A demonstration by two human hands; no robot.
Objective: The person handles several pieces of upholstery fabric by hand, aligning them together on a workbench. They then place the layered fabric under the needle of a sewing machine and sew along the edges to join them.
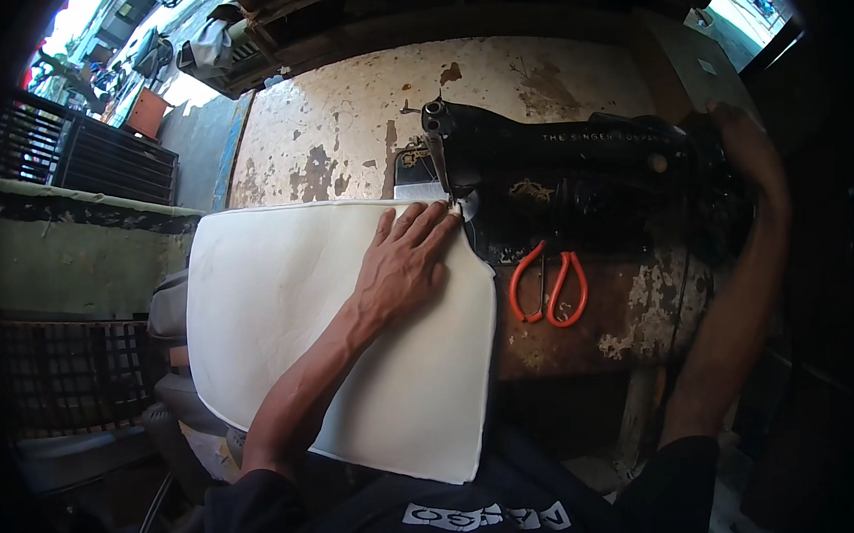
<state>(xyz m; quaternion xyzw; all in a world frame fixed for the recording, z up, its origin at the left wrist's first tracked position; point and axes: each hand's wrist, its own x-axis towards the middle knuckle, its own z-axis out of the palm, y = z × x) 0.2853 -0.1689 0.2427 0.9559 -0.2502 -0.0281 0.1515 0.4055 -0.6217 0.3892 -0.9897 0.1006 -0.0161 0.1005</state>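
- Left hand [406, 263]: lies palm down on the white panel, close to the needle. Its fingers are extended, slightly apart and pressed flat on the material rather than closed around it.
- Right hand [744, 143]: raised to the far right end of the sewing machine, at the wheel end. Shadow and the angle hide most of its fingers—whether they grip or merely rest cannot be told.
- White panel [267, 307]: broad and smooth, with a rounded corner at upper left and a thin raised edging. Its upper edge reaches the needle area; its lower part extends toward the person's dark shirt [362, 517].
- Sewing machine [575, 155]: black, with gold-toned ornament, standing to the right of the panel. Its needle bar [441, 161] descends just beside the left fingertips.
- Scissors [553, 299]: red-handled, both loops toward the person, lying in front of the machine and to the right of the panel; the blades are hard to make out.
- Worktable [296, 110]: pale top, its surface flaked in brown patches—bare behind the machine, browner along the front.
- Slatted grille [108, 157]: dark, at far left, beyond the worktable.
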